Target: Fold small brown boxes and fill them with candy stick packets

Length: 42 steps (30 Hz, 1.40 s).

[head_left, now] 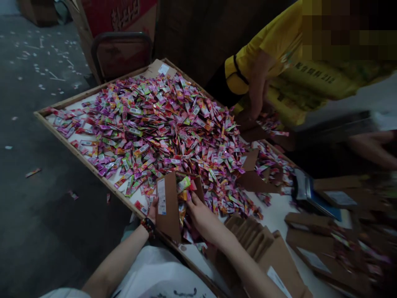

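Hands apart, both at one open carton (169, 205), tilted at the near rim of the table (276, 217). Gripping carton's side at 9 o'clock with left hand (153, 211), beaded bracelet (148, 227) on that wrist. Reaching into the mouth from 4 o'clock with right hand (201, 215), fingers at the bright packets (184, 184) inside; can't tell if pinching any.

Clock positions from carton, 12 = picture top. At 12: big loose pile (167, 128) of similar packets, spread over most of the table. At 2: second open carton (259, 184), packets around it. At 4: row of brown folded cardboard (251, 236). Between 3 and 4: more cartons (313, 248), blurred. At 1: co-worker in yellow shirt (276, 41), bent over far edge, arm down toward packets. Between 11 and 12: red-printed box (124, 16) behind a chair-like frame (120, 36). At 10: grey floor (62, 231), littered with scraps.
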### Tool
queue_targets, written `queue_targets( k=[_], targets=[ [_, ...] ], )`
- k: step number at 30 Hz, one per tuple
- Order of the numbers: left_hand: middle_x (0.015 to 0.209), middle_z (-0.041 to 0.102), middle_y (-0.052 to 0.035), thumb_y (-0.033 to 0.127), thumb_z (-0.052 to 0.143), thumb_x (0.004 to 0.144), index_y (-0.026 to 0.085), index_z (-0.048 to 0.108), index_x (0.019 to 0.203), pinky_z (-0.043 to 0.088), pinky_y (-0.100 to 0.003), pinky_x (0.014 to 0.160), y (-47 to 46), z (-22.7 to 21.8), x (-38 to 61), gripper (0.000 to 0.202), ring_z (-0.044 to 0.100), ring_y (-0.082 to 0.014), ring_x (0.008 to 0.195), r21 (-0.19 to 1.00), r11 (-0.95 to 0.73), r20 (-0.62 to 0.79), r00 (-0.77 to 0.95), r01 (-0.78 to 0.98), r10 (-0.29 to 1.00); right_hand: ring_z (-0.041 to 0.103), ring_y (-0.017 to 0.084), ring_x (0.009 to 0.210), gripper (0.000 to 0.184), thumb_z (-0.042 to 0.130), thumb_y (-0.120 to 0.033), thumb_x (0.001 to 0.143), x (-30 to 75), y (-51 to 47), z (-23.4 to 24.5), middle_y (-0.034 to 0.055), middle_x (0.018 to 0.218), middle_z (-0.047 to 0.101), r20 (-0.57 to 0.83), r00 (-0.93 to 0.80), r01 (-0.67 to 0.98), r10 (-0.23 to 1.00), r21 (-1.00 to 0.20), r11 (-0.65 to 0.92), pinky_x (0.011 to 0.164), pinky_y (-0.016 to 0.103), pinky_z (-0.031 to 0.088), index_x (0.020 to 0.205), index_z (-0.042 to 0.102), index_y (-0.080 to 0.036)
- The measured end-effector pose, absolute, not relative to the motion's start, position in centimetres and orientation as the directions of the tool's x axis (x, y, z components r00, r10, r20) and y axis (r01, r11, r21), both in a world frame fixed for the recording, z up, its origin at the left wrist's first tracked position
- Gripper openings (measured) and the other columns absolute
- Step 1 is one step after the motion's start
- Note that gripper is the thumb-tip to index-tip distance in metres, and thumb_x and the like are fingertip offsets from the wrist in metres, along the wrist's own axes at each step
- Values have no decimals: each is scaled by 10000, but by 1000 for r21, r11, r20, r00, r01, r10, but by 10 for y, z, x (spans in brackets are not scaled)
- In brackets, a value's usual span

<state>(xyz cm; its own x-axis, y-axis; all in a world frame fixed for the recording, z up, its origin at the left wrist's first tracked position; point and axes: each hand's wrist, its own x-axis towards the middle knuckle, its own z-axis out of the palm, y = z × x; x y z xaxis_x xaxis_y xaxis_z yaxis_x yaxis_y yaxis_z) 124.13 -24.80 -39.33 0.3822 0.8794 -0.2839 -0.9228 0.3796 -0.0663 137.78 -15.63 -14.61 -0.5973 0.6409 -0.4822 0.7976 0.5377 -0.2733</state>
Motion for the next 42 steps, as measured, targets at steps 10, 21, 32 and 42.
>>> queue_targets(
  k=[10,21,32,42],
  targets=[
    [998,754,-149,392,497,889,50,683,1105,503,-375,882,-257,-409,1242,446,706,-282,913,-75,379,-351,380,-922,856,544,260,1220,420,423,-90,885,1364,-164,-142,197,1282,577,-383,-821,551,424,-335,764,1064,423,439,1285,553,-81],
    [817,762,-118,454,529,867,74,694,1017,543,-394,745,-273,-401,1202,441,718,-265,704,-21,292,-509,262,-956,820,588,233,1164,318,534,-272,914,1384,-158,-121,125,1222,643,-205,-799,540,565,-657,526,1023,379,446,1196,631,-163],
    [904,764,-158,413,544,852,59,697,1040,551,-442,792,-263,-401,1198,429,730,-306,784,67,213,-505,151,-975,850,646,287,1013,558,452,-68,842,1370,-200,-132,185,1169,618,-651,-456,807,606,-17,590,823,351,505,1390,506,-158],
    [773,762,-138,450,551,860,38,736,926,545,-338,688,-268,-402,1220,456,718,-255,669,9,203,-477,174,-979,861,679,242,968,603,528,-138,772,1437,-180,-111,97,1077,710,-476,-636,767,607,-309,562,796,297,525,1367,552,-238]
  ],
)
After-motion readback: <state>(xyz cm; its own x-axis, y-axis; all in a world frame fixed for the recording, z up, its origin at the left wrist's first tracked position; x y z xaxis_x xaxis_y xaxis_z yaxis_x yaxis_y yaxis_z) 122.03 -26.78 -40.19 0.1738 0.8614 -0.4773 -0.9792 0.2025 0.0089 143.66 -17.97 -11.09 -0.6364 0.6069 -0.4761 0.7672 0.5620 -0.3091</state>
